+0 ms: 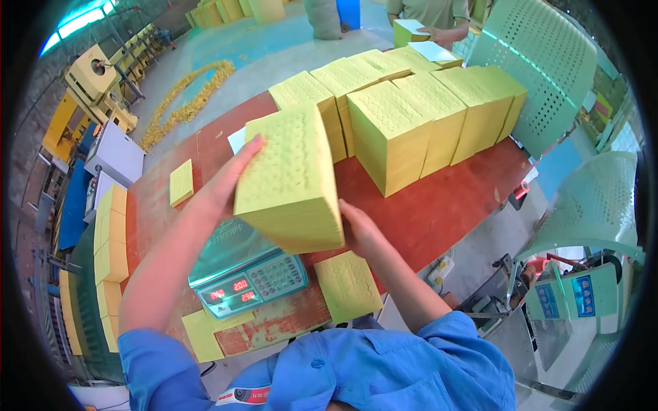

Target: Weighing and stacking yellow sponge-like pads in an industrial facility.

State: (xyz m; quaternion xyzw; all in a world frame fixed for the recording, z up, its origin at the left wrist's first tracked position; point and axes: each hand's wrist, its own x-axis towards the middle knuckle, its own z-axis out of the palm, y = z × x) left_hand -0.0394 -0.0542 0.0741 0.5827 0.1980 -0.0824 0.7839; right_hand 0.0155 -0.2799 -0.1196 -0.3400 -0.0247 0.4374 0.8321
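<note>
A thick stack of yellow paper [288, 171] with rows of punched marks on top is held up between my two hands, slightly tilted. My left hand [235, 177] presses against its left side, fingers reaching over the upper edge. Against the right side rests my right hand [356, 227], its fingers partly hidden behind the stack. Just below is a teal digital scale [250, 277] with a lit red display and a keypad. The stack covers part of its weighing plate. A yellow sheet or thin pile [348, 286] lies to the right of the scale.
Several tall yellow paper stacks [404, 120] stand on the red table [439, 185], beyond my right hand. A small pad [181, 181] lies at left. Across the table a person [439, 20] handles another stack. Perforated green guards [541, 61] rise at the right.
</note>
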